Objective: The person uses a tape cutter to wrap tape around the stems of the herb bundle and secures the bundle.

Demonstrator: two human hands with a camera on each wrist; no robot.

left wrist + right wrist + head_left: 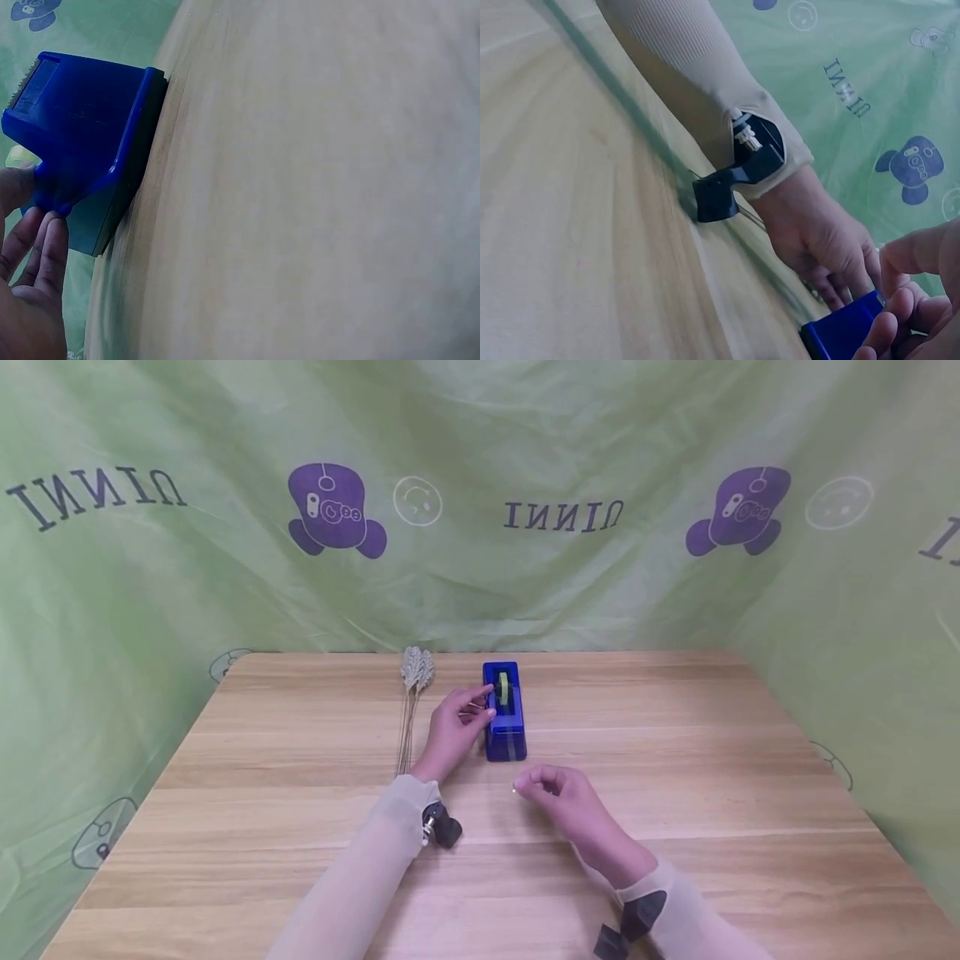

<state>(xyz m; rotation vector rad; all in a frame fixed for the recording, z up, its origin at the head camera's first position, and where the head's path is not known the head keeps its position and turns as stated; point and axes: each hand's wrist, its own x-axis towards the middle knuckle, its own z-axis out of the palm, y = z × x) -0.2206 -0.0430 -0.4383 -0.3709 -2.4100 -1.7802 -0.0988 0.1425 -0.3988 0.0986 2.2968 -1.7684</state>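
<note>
A blue tape dispenser point(506, 722) stands on the table with a yellowish-green roll of tape point(503, 688) in it. My left hand point(455, 727) grips its left side; in the left wrist view the thumb and fingers point(51, 255) pinch the blue body point(90, 112) beside the roll. Nearer the table's front, my right hand point(562, 797) holds thumb and forefinger together on a small, shiny end of clear tape point(515, 788). The strip between that end and the dispenser is barely visible. The right wrist view shows the right hand point(922, 300) close to the dispenser point(841, 330).
To the left of the dispenser lies a bunch of dried stems point(407, 727) with pale grey heads, partly behind the left forearm. A wooden table point(262, 827) spreads beneath everything. Green printed cloth point(480, 585) hangs at the back and both sides.
</note>
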